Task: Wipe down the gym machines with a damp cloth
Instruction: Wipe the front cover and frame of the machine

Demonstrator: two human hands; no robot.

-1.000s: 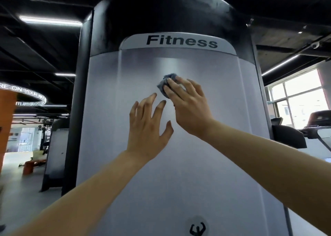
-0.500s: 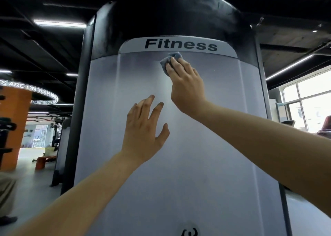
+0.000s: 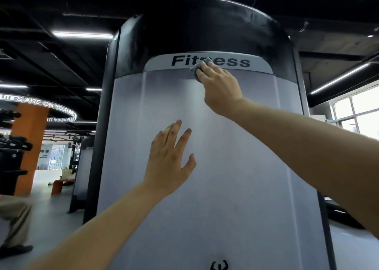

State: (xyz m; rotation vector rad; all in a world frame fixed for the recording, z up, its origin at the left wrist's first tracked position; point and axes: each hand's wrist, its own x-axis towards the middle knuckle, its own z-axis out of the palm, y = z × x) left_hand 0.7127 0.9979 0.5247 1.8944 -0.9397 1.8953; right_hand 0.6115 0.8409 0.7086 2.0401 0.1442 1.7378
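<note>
1. Straight ahead, a tall machine (image 3: 106, 126) with a pale grey panel (image 3: 235, 187) in front and a black cap (image 3: 205, 34) above.
2. Across the panel's top, a label (image 3: 235, 62) reading "Fitness", with its middle letters covered.
3. Pressed against that label by the right hand (image 3: 219, 85): a small wadded grey cloth (image 3: 194, 69). Fingers bent over the wad, tips at its upper edge, thumb hidden.
4. Cloth high on the machine, on the label's lower edge, peeking out to the left of the fingers.
5. Lower and to the left, the left hand (image 3: 168, 163), raised flat toward the panel. Fingers straight and a little spread, thumb out to the right, holding nothing. Touching the surface or just off it: cannot tell.
6. Hands well apart, the left below the right.
7. At the panel's bottom, a small black logo (image 3: 219, 265), cut off by the frame's edge.
8. Left background: an orange pillar (image 3: 28, 146), a lit ring sign (image 3: 51, 105) with words on it, and a ceiling light strip (image 3: 82, 35).
9. Bottom left, someone's trouser leg (image 3: 16, 214) and dark shoe (image 3: 18, 249).
10. Far right, bright windows (image 3: 361, 114).
</note>
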